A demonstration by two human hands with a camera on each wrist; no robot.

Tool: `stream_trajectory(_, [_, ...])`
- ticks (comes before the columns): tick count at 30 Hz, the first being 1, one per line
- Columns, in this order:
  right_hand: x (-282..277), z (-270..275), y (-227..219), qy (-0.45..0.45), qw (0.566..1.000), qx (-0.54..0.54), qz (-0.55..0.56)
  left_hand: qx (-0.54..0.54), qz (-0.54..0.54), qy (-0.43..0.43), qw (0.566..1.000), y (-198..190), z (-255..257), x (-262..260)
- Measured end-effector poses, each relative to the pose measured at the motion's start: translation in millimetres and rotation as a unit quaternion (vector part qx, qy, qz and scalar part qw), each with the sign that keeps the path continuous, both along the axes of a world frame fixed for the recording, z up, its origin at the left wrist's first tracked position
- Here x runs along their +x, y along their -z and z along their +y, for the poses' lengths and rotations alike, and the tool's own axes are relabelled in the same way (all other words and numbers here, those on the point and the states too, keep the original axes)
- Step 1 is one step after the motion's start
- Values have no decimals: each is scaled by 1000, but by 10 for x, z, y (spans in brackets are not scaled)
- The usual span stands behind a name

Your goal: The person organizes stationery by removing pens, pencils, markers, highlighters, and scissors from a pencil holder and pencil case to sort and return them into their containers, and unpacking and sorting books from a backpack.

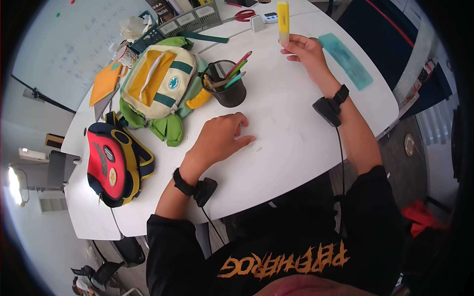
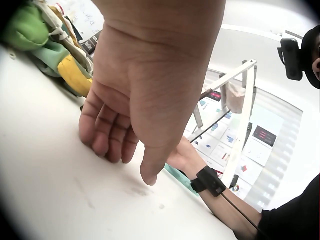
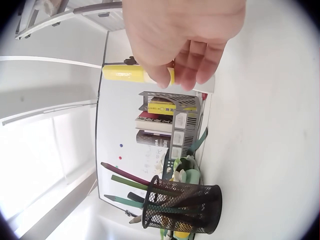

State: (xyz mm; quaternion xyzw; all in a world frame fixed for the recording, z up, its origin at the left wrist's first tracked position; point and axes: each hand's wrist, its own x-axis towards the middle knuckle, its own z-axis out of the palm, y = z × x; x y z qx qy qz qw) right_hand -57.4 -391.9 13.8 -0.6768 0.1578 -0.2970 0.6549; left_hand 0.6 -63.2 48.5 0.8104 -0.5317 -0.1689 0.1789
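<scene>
My right hand (image 1: 306, 52) pinches a yellow highlighter (image 1: 283, 20) near its lower end, between thumb and fingers. The highlighter stands upright in the head view, above the far part of the white table (image 1: 291, 138). In the right wrist view the fingertips sit at one end of the highlighter (image 3: 122, 74). My left hand (image 1: 217, 140) is at the table's near side, its fingers loosely bent and nothing in them. Just beyond it stands a black mesh pen cup (image 1: 231, 96) with several colored pencils (image 1: 239, 66). A translucent teal case (image 1: 348, 61) lies beside my right forearm.
A green and cream backpack (image 1: 158, 84) lies left of the pen cup, with a red and navy bag (image 1: 111, 163) nearer me. Along the back are a grey basket (image 1: 190, 20) of books, red-handled scissors (image 1: 245, 16) and a small white block (image 1: 257, 23).
</scene>
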Motion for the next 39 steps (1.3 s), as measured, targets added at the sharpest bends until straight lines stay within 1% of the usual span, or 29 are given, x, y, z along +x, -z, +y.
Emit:
stream_trajectory(2, [6,7,43,-10,1000,4,16,4,9,-6,1000,35,18,0])
stream_trajectory(4, [11,-13,54,-28,999,32,-17,5,-3,6,1000,30,29,11])
stream_trajectory(5, [25,-34,58,-36,999,34,-23,7,-10,-2,1000,41,41,18])
stream_trajectory(7, [29,-72,75,-13,1000,15,-20,-33,-27,20,999,104,52,40])
stream_trajectory(9, [82,-86,84,-14,999,29,-23,-32,-36,12,999,86,49,48])
stream_trajectory(11, [72,-72,104,20,998,20,-49,14,-10,7,1000,46,27,32])
stream_trajectory(13, [61,-113,102,27,998,19,-48,1,-17,11,1000,82,46,26])
stream_trajectory(15, [64,-128,127,7,996,63,-58,-18,-23,23,999,89,11,36])
stream_trajectory(16, [65,-59,95,28,996,42,-77,-19,-22,16,999,87,7,33])
stream_trajectory(17, [43,-48,76,36,996,40,-69,-18,-19,6,1000,85,9,24])
stream_trajectory(18, [30,-53,55,26,997,39,-62,2,-7,-5,1000,52,3,15])
stream_trajectory(21, [30,-26,22,15,997,49,-62,3,-8,-4,1000,45,-2,6])
stream_trajectory(23, [25,-2,11,14,998,4,-55,-5,-9,3,1000,45,-18,18])
stream_trajectory(24, [18,-11,5,17,998,5,-53,-4,-11,0,1000,44,-20,21])
stream_trajectory(26, [7,-7,9,-14,998,28,-54,0,-8,-3,1000,70,5,1])
stream_trajectory(30, [15,-5,10,5,999,12,-40,-7,-15,3,1000,51,-11,14])
stream_trajectory(32, [13,-20,48,-32,999,17,-30,-8,-13,2,1000,74,-14,14])
stream_trajectory(33, [15,-28,83,-32,999,20,-26,-10,-14,2,1000,78,-19,22])
stream_trajectory(35, [25,-25,116,-39,999,-17,-32,-10,-13,0,1000,76,8,2])
stream_trajectory(39, [12,-12,39,-57,998,-4,-18,-8,-15,1,1000,38,-20,6])
